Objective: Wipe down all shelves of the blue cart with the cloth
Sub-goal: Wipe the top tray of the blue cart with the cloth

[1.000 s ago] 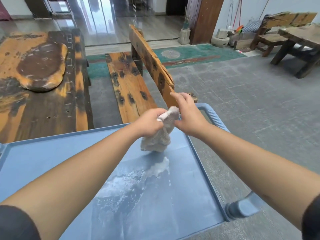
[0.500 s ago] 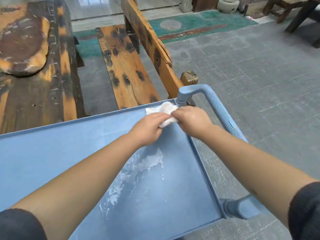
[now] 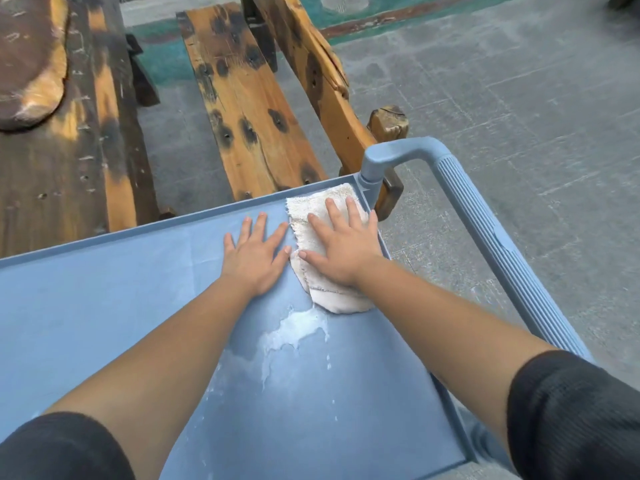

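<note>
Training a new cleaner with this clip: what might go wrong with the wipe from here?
The cloth lies flat in the top shelf's far right corner under the right hand; the white residue sits nearer, so a sideways pass may miss it. The left hand presses bare shelf and may smear it.

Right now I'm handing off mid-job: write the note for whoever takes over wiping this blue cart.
Right hand: flat, fingers straight, pressing the cloth onto the top shelf at its far right corner, by the handle.
Left hand: flat on the bare shelf just left of the cloth, holding nothing.
Done: cloth spread out and in place.
Left: white residue sits just near of the cloth, with streaks trailing toward the near edge; wipe that, then the rest of the top. Lower shelves are out of view; assume undone.
</note>
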A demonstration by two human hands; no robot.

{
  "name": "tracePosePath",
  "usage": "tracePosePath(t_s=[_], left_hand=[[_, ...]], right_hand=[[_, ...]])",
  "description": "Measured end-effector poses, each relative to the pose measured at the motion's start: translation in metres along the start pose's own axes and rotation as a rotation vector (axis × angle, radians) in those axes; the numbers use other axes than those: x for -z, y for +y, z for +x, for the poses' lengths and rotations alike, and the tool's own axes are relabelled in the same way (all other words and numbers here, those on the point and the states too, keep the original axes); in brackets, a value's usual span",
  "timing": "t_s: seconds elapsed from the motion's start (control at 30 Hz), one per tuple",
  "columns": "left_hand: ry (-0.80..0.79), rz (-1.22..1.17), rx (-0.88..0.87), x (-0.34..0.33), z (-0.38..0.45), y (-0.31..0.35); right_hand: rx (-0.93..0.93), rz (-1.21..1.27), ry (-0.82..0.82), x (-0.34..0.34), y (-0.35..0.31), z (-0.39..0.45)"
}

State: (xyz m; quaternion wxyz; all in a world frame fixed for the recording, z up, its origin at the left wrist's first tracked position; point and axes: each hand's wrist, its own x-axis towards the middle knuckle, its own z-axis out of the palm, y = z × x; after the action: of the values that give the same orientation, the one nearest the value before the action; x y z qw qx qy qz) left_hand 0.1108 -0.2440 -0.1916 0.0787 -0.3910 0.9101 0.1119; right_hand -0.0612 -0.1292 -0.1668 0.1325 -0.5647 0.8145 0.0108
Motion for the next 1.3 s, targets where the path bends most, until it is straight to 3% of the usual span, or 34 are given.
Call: tracePosePath(t_s=[0.13,0.47,0.87,1.0,1.13,1.3], left_hand=[[0.079,0.03,0.002,-0.014,0.0,-0.003],[0.047,0.019,0.021,-0.012,0.005,-0.005],[-0.035,0.012,0.004,-0.014,0.013,-0.011],[-0.155,0.099,0.025,0.001,0.015,-0.002],[-0.098,0.023,0.003,0.009,-0.041,0.02],[-0.099,-0.192,-0.118,-0.019,-0.205,0.018]], right_hand=[[-0.037,-0.043,0.01,-0.019,-0.001,0.016],[0.032,-0.015,0.01,-0.028,0.011,-0.009],[-0.047,0.026,-0.055,-0.056,-0.001,-0.18],[-0.087,0.01,-0.058,-0.065,0.0,-0.213],[-0.089,0.005,-0.03,-0.068,-0.001,-0.21],[-0.085,0.007,-0.009,-0.073,0.005,-0.21]])
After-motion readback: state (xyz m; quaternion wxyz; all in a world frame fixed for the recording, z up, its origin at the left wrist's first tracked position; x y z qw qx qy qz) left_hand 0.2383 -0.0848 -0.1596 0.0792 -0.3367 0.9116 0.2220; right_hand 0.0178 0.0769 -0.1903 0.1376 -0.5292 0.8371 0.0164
